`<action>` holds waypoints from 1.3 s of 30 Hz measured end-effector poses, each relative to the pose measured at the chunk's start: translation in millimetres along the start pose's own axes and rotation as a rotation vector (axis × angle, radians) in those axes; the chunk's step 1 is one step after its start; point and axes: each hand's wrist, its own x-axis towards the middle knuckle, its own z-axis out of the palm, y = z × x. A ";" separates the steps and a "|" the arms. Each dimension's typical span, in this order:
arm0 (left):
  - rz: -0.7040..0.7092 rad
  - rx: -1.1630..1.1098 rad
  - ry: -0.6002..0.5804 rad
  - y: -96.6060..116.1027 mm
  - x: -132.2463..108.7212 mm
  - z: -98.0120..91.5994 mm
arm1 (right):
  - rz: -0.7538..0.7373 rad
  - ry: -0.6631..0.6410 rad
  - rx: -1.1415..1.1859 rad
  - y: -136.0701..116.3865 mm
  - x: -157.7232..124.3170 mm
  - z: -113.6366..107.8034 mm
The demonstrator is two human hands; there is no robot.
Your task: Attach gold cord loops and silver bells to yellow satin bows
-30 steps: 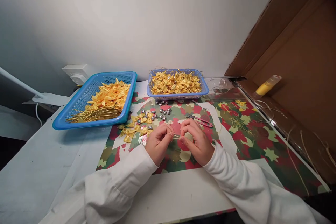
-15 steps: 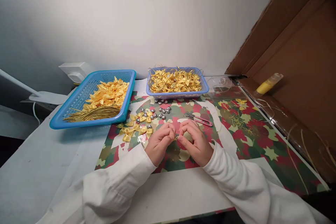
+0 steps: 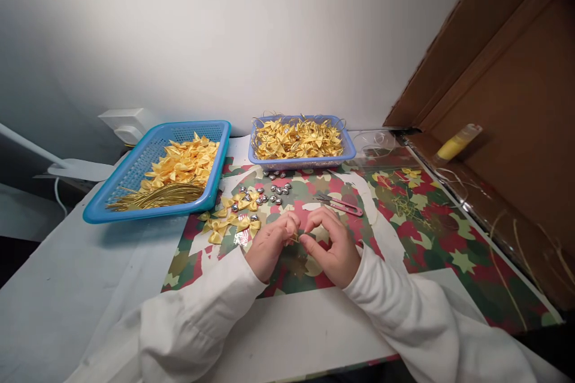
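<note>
My left hand [image 3: 270,246] pinches a short piece of thin gold cord [image 3: 294,238] that shows between the fingertips. Close by on the right, my right hand [image 3: 331,246] curls with thumb and forefinger at the cord's other end; its fingers are closed, though the exact grip is small and partly hidden. Both hands hover over the camouflage-patterned sheet [image 3: 309,266]. Left of them lie several yellow ribbon bows [image 3: 216,230] and small silver bells [image 3: 279,190]. Just beyond my right hand rests a pair of pink-handled thread snips [image 3: 344,206].
A blue basket [image 3: 157,214] at the left holds yellow bows and a bundle of gold cords [image 3: 157,196]. Behind, a smaller basket [image 3: 300,163] is heaped with bows and looped cord. Cord scraps [image 3: 406,206] lie right. A yellow tube [image 3: 459,143] sits by the cardboard [image 3: 503,102].
The fingertips have shifted slightly left, and a bit more of the gold cord shows between them. The view has tilted a little; the things on the table stay put.
</note>
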 end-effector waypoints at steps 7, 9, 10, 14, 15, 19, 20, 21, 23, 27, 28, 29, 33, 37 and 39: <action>-0.080 -0.042 0.035 2.9 0.6 4.1 | -0.081 0.060 -0.065 -4.3 0.5 -1.0; -0.077 -0.044 0.034 2.9 0.5 4.0 | -0.116 0.082 -0.086 -5.9 -0.1 -2.2; -0.073 -0.038 0.034 2.8 0.4 3.7 | -0.136 0.092 -0.092 -6.8 -0.4 -3.0; -0.046 0.040 0.040 1.5 -0.2 1.6 | -0.166 0.101 -0.095 -9.8 -1.0 -6.0; -0.031 0.063 0.042 1.2 -0.3 1.3 | -0.160 0.096 -0.098 -10.0 -1.0 -6.4; 0.017 0.118 0.057 1.4 -0.6 1.3 | -0.132 0.091 -0.130 -9.2 -0.6 -5.6; 0.017 0.123 0.061 1.7 -0.7 1.6 | -0.125 0.093 -0.140 -8.6 -0.5 -4.9; 0.013 0.124 0.064 2.0 -0.8 1.9 | -0.119 0.094 -0.148 -8.1 -0.4 -4.2; 0.006 0.123 0.069 2.5 -0.9 2.2 | -0.110 0.096 -0.158 -7.0 -0.3 -2.8; 0.006 0.115 0.057 2.1 -1.8 2.3 | -0.117 0.097 -0.168 -5.4 -0.6 -1.1; 0.009 0.116 0.051 1.9 -2.1 2.3 | -0.119 0.099 -0.170 -5.2 -0.7 -0.9; 0.013 0.117 0.046 1.6 -2.4 2.4 | -0.119 0.102 -0.172 -5.0 -0.8 -0.7; 0.026 0.141 0.035 0.4 -2.7 2.7 | -0.119 0.106 -0.174 -5.0 -1.0 0.0; 0.035 0.135 0.027 -0.8 -1.3 2.5 | -0.110 0.104 -0.176 -5.1 -1.0 0.7; 0.039 0.119 0.023 -0.9 -0.7 2.5 | -0.109 0.099 -0.177 -5.0 -1.0 0.6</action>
